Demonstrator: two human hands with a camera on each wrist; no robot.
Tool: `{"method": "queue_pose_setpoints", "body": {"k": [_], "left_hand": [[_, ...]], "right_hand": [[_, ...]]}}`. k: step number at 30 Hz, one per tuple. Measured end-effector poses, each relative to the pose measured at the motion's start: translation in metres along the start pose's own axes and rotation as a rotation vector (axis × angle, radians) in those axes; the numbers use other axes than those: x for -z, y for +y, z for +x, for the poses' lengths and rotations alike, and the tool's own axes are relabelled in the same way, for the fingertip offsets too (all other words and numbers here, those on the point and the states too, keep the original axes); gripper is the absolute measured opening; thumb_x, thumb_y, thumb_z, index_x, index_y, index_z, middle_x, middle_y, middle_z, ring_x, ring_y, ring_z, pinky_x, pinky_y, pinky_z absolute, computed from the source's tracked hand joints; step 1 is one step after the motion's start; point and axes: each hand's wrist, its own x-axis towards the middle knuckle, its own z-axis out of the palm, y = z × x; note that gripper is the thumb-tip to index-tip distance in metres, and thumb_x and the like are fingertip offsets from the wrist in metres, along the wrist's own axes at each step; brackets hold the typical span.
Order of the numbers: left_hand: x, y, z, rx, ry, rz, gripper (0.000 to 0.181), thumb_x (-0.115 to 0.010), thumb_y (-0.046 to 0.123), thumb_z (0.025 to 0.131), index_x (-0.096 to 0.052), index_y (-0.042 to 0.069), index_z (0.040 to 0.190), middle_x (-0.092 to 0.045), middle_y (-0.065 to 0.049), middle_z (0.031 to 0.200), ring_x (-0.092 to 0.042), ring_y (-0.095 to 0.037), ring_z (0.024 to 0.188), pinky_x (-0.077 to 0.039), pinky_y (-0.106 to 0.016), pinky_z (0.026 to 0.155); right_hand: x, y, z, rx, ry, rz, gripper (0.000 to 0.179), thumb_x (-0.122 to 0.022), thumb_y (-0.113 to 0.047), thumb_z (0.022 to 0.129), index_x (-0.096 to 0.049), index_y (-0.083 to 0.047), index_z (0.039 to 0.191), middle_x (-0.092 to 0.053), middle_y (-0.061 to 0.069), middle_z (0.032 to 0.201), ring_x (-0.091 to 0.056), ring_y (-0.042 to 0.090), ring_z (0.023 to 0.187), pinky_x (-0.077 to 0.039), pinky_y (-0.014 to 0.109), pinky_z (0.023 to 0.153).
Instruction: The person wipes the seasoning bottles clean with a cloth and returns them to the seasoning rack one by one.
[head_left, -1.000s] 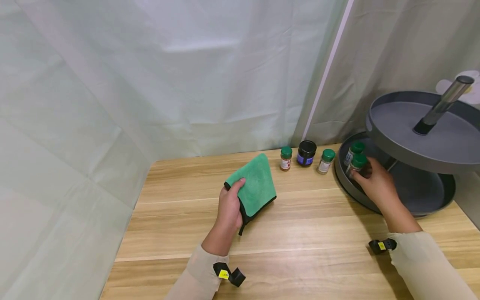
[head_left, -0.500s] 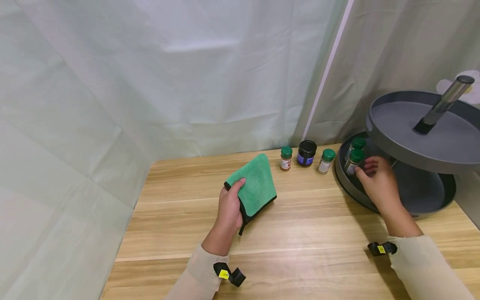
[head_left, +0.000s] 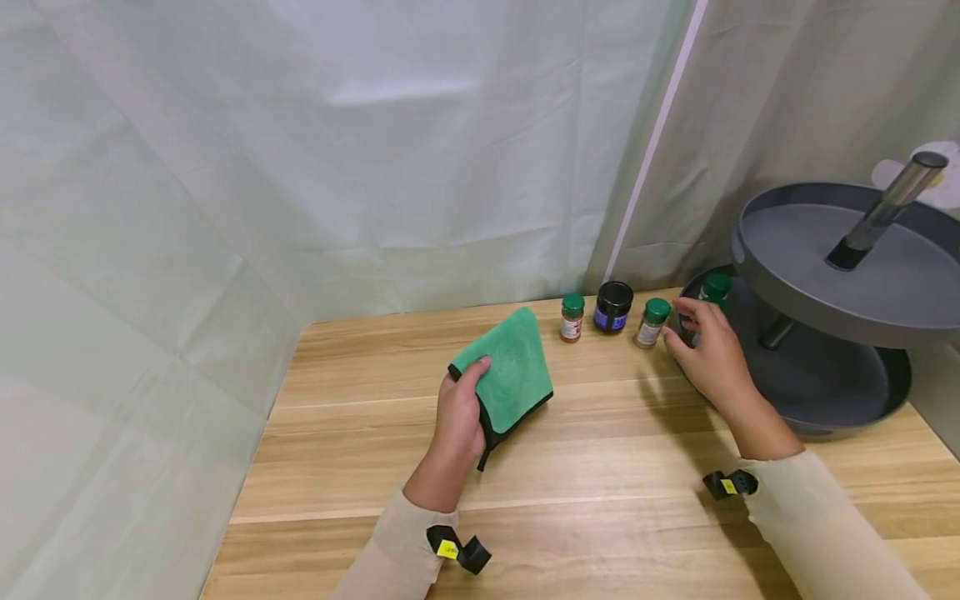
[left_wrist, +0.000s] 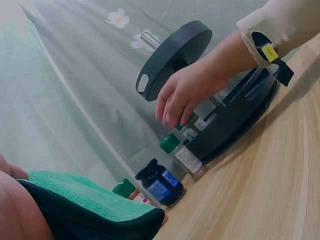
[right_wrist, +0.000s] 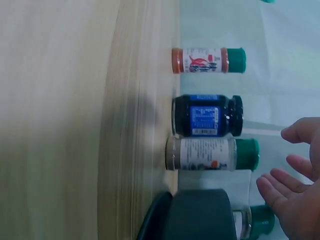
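Observation:
My left hand (head_left: 459,412) grips a folded green cloth (head_left: 516,371) with black edging, thumb on top, above the table. My right hand (head_left: 712,354) is over the left rim of the lower tray (head_left: 825,400), its fingers parted and holding nothing. Its fingertips are close to a green-capped spice jar (head_left: 656,321) standing on the table just outside the tray. Inside the tray a green-capped jar (head_left: 717,287) shows behind the hand; another beside it is mostly hidden by the fingers. In the right wrist view the fingers (right_wrist: 280,190) are spread beside the jar caps.
A dark jar with a blue label (head_left: 613,308) and a red-labelled spice jar (head_left: 572,318) stand along the table's back edge. The stand's upper tray (head_left: 840,258) overhangs the lower one, with a metal post (head_left: 888,208) through it. A pale curtain (head_left: 450,167) hangs behind.
My right hand has let go of the front jar in the lower tray and moved left, toward the spice jar on the table. My left hand and the cloth have stayed put.

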Motion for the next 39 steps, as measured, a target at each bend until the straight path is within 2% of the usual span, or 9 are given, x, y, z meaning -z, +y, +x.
{"method": "queue_pose_setpoints", "body": {"k": [6,8,13,14,17,24,29,33,39], "left_hand": [[0.0,-0.002,0.0,0.004,0.003,0.009,0.037,-0.061,0.024,0.099,-0.055,0.005,0.13,-0.063,-0.002,0.12,-0.061,-0.014,0.111,-0.052,-0.029,0.097],[0.0,-0.002,0.0,0.005,0.003,0.006,0.037,-0.061,0.024,0.099,-0.055,0.005,0.13,-0.063,-0.003,0.12,-0.061,-0.014,0.111,-0.052,-0.029,0.097],[0.0,-0.002,0.0,0.005,0.001,0.006,0.038,-0.062,0.024,0.099,-0.055,0.005,0.13,-0.064,-0.003,0.12,-0.062,-0.014,0.11,-0.053,-0.029,0.096],[0.0,-0.001,0.0,0.004,0.001,0.006,0.038,-0.062,0.024,0.098,-0.055,0.005,0.131,-0.064,-0.003,0.12,-0.062,-0.014,0.111,-0.053,-0.029,0.096],[0.0,-0.001,-0.001,0.006,0.002,0.007,0.038,-0.062,0.024,0.099,-0.055,0.005,0.131,-0.064,-0.003,0.121,-0.062,-0.014,0.111,-0.053,-0.029,0.097],[0.0,-0.001,0.0,0.01,0.001,0.005,0.037,-0.062,0.023,0.099,-0.055,0.005,0.13,-0.063,-0.003,0.12,-0.061,-0.015,0.11,-0.053,-0.029,0.097],[0.0,-0.001,-0.001,0.013,0.003,0.005,0.038,-0.062,0.024,0.098,-0.055,0.005,0.131,-0.063,-0.004,0.122,-0.061,-0.015,0.112,-0.052,-0.03,0.098],[0.0,-0.002,0.0,0.019,0.006,0.013,0.04,-0.063,0.025,0.098,-0.055,0.005,0.132,-0.062,-0.004,0.123,-0.061,-0.016,0.112,-0.052,-0.03,0.097],[-0.003,-0.001,-0.001,0.021,0.004,0.005,0.036,-0.062,0.023,0.098,-0.055,0.005,0.129,-0.063,-0.003,0.119,-0.061,-0.015,0.109,-0.053,-0.029,0.096]], "right_hand": [[-0.011,0.001,0.012,-0.01,-0.031,-0.011,0.055,-0.063,-0.014,0.099,-0.042,-0.002,0.148,-0.035,0.027,0.152,-0.048,0.049,0.126,-0.043,0.064,0.103],[-0.013,0.001,0.015,-0.037,-0.058,-0.022,0.06,-0.062,-0.017,0.1,-0.038,-0.003,0.152,-0.031,0.027,0.155,-0.047,0.05,0.126,-0.042,0.065,0.102],[-0.018,0.0,0.021,-0.104,-0.123,-0.04,0.072,-0.062,-0.02,0.1,-0.025,-0.006,0.16,-0.024,0.031,0.16,-0.038,0.055,0.136,-0.035,0.07,0.107],[-0.02,0.001,0.022,-0.11,-0.126,-0.044,0.073,-0.062,-0.019,0.1,-0.023,-0.006,0.16,-0.025,0.032,0.159,-0.035,0.055,0.139,-0.034,0.071,0.109],[-0.023,0.002,0.025,-0.114,-0.112,-0.053,0.073,-0.063,-0.018,0.098,-0.025,-0.004,0.159,-0.031,0.034,0.155,-0.038,0.054,0.136,-0.035,0.069,0.109],[-0.026,0.003,0.026,-0.092,-0.062,-0.068,0.062,-0.062,-0.013,0.098,-0.036,0.001,0.153,-0.043,0.035,0.142,-0.048,0.052,0.125,-0.04,0.066,0.103],[-0.026,0.003,0.025,-0.075,-0.066,-0.074,0.056,-0.065,-0.01,0.096,-0.044,0.001,0.147,-0.048,0.033,0.134,-0.051,0.049,0.116,-0.043,0.063,0.098],[-0.026,0.002,0.022,-0.069,-0.067,-0.047,0.058,-0.068,-0.01,0.095,-0.045,0.0,0.147,-0.051,0.032,0.132,-0.054,0.047,0.114,-0.046,0.061,0.095],[-0.027,-0.007,0.015,-0.059,-0.052,0.071,0.062,-0.07,-0.012,0.095,-0.041,-0.002,0.149,-0.057,0.027,0.132,-0.057,0.042,0.115,-0.049,0.052,0.093]]}}
